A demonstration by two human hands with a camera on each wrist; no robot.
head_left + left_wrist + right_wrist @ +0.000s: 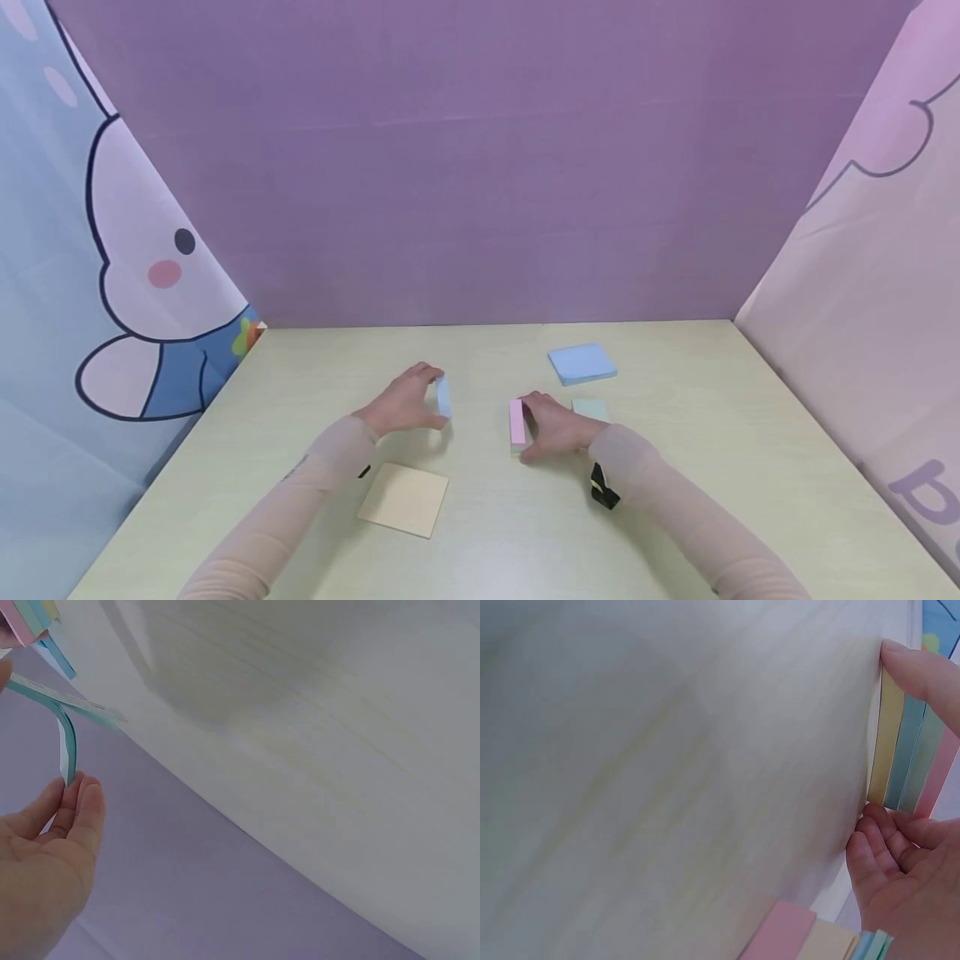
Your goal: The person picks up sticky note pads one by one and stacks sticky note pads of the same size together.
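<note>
My left hand (405, 404) holds a light blue sticky-note pad (443, 397) on edge, its thumb and fingers at opposite ends. In the left wrist view the pad (69, 750) bows and its sheets part slightly. To the right of it, my right hand (558, 427) grips a stack of sticky-note pads (517, 422) with a pink top. Yellow, blue, green and pink layers of that stack (907, 750) show in the right wrist view, between thumb and fingertips. A pale green pad (591, 408) lies behind the right wrist, partly hidden by it.
A blue pad (582, 364) lies farther back on the table (495, 533). A cream square pad (405, 500) lies in front, beside the left forearm. More layered pads (780, 934) edge into the right wrist view. A purple backdrop (480, 167) rises behind the table.
</note>
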